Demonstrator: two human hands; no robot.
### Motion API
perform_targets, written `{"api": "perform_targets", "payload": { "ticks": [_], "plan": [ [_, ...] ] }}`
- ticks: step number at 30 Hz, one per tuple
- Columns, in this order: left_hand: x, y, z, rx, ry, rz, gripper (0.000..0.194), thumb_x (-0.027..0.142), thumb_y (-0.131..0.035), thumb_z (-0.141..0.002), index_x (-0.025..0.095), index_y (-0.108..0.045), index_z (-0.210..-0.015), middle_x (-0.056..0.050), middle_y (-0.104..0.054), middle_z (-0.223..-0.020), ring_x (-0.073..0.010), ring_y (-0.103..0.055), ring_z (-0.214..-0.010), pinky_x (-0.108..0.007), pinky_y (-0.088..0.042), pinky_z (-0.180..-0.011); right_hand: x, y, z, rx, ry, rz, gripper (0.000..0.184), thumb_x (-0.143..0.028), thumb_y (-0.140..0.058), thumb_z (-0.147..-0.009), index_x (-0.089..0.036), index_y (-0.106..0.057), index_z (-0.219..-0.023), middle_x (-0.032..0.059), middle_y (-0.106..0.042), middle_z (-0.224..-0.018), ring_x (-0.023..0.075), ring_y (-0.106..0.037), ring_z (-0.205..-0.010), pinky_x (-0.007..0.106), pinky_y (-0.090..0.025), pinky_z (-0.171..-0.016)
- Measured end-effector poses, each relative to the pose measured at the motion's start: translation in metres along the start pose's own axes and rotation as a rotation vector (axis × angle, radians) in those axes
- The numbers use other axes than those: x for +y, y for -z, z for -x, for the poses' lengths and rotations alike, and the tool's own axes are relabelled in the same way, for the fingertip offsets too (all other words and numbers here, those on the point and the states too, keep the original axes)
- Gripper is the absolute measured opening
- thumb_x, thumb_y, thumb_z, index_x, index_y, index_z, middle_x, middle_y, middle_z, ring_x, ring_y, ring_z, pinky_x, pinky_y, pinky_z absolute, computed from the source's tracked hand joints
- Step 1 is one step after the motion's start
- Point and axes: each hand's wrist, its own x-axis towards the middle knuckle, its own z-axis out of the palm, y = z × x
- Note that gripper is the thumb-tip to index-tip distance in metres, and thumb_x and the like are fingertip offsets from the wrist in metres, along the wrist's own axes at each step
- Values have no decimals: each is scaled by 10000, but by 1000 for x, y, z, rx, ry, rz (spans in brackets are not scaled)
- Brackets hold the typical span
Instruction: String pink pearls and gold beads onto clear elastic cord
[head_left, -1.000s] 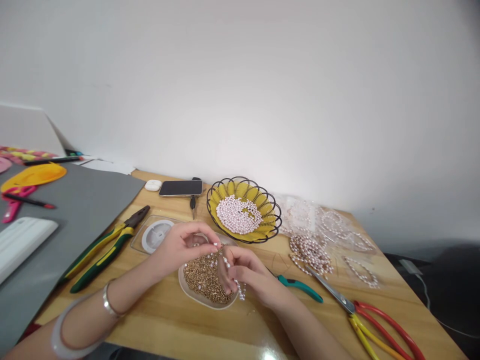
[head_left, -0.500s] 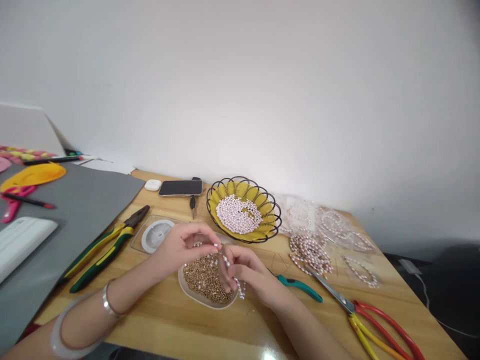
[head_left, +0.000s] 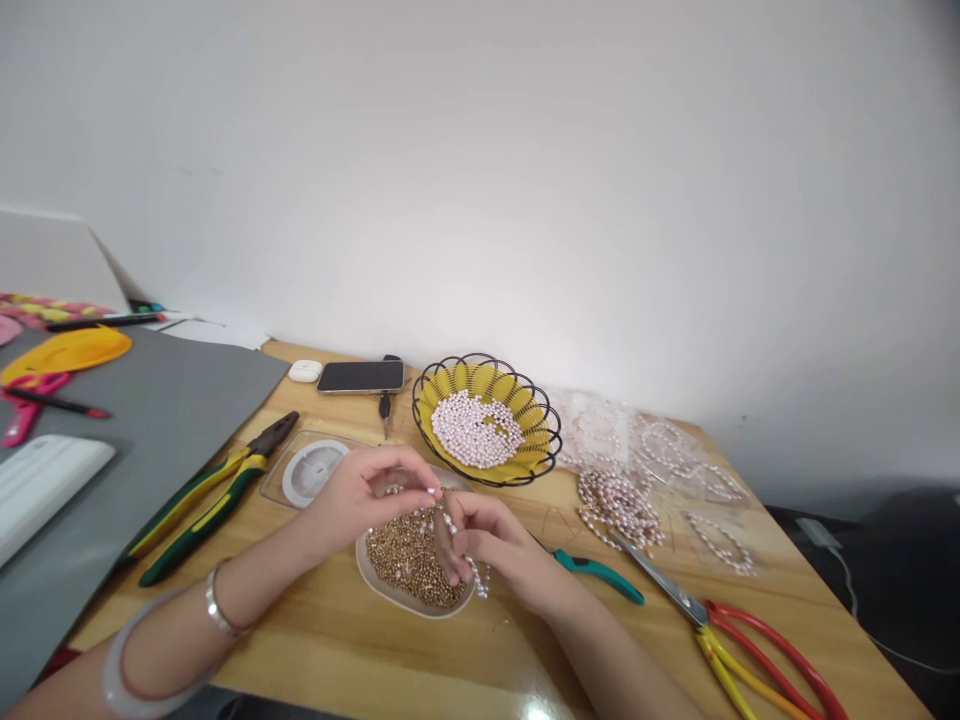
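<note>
My left hand [head_left: 369,502], with a silver bracelet and a pale bangle on its arm, is closed in a pinch at the upper end of a string of beads [head_left: 482,582]. Lower on that string my right hand [head_left: 496,548] has its fingers closed round it, and a loop of pale pearly beads hangs below. Whether the left fingertips also hold a loose bead is too small to tell. Both hands are above a shallow pale dish [head_left: 396,600] of small gold beads [head_left: 416,562], partly hiding it.
Behind the hands stands a black wire basket [head_left: 556,440] of pink beads. To the right lie bead strands [head_left: 619,505], bagged bracelets [head_left: 667,445], teal-handled pliers [head_left: 600,574] and red-and-yellow scissors [head_left: 709,612]. Leftward are large pliers [head_left: 217,495], a thread spool [head_left: 313,473] and a phone [head_left: 361,376].
My right fingers have shifted very slightly on the bead string, and its hanging loop has moved a little. My left hand keeps its pinch in nearly the same place.
</note>
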Motion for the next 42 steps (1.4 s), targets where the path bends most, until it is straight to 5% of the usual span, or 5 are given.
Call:
{"api": "perform_targets", "payload": {
  "ticks": [12,20,33,37,42],
  "plan": [
    [-4,1,2,-5,-35,-8,48,128,-729,-806,158,-732,-843,-45,-754,-824,-132,-705,-760,-228,-585,-710,1,1,0,-1,12,8,211,-253,-638,-839,-205,-486,-701,-63,-532,-557,117,-494,-524,252,-387,-589],
    [-6,6,1,-24,-119,-213,43,145,-720,-831,170,-742,-857,-41,-744,-840,-140,-685,-771,-244,-550,-713,2,1,0,-14,34,-7,246,-273,-652,-850,-207,-471,-698,-59,-528,-559,122,-500,-530,260,-384,-590],
    [-4,6,2,-141,-50,-228,35,156,-746,-805,171,-721,-825,-22,-713,-789,-132,-646,-727,-239,-515,-691,3,2,2,26,21,103,260,-361,-693,-875,-194,-526,-768,-43,-589,-631,108,-500,-546,257,-380,-598],
    [-2,6,3,-161,-24,-162,170,200,-763,-793,174,-699,-949,-26,-721,-835,-147,-656,-761,-246,-519,-702,0,-1,1,18,74,162,284,-407,-688,-892,-195,-548,-765,-35,-588,-661,119,-511,-612,274,-410,-650],
    [0,7,1,-74,-18,-270,188,291,-536,-962,168,-674,-998,-44,-719,-860,-165,-658,-789,-268,-503,-696,-1,-1,0,80,189,176,273,-418,-674,-916,-198,-573,-790,-4,-623,-721,147,-556,-683,293,-441,-685]
  ]
}}
